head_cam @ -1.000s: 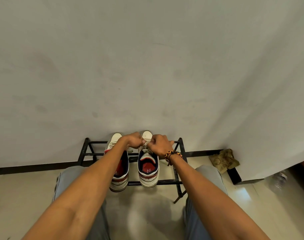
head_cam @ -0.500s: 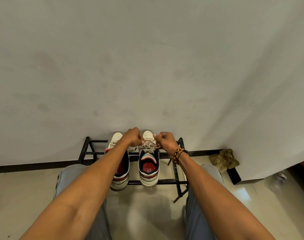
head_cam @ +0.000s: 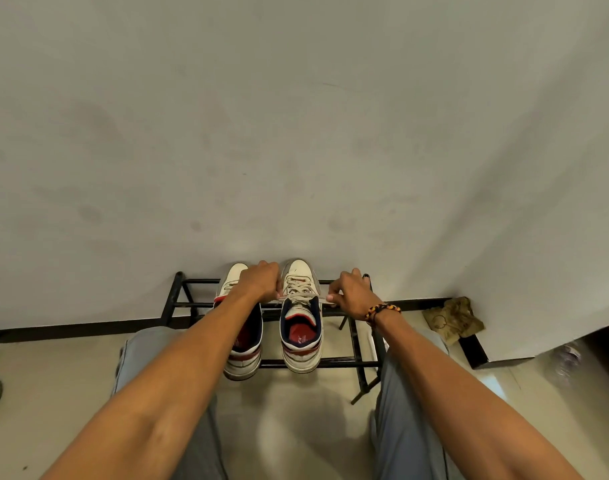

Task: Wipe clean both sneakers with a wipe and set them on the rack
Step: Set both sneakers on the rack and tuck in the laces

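Both hands pinch lace ends of the right-hand sneaker [head_cam: 301, 318]: the left hand [head_cam: 261, 279] has its fingers curled round a lace at the shoe's left edge, and the right hand [head_cam: 349, 292] pinches the other lace end between thumb and fingertips at the shoe's right edge. The two lace ends are drawn out sideways, level with the top of the tongue.

Wall [head_cam: 296, 133]: pale, faintly stained, filling the upper part of the view; a dark skirting strip runs along its foot.

Floor [head_cam: 46, 382]: light tiles, with the person's grey trouser legs at either side of the rack.

Forearms: both reach forward from the lower corners; the left one crosses over the left-hand sneaker.

Rack [head_cam: 178, 296]: black metal bars, set against the wall. Both sneakers rest on its top bars, toes to the wall, heels overhanging the front bar.

Left-hand sneaker [head_cam: 240, 355]: white with red and navy trim, just beside its partner, partly hidden by the left forearm.

Crumpled olive cloth [head_cam: 453, 318]: on the floor in the corner, right of the rack and apart from it.

Bracelet [head_cam: 382, 311]: beaded, black, orange and yellow, on the right wrist.
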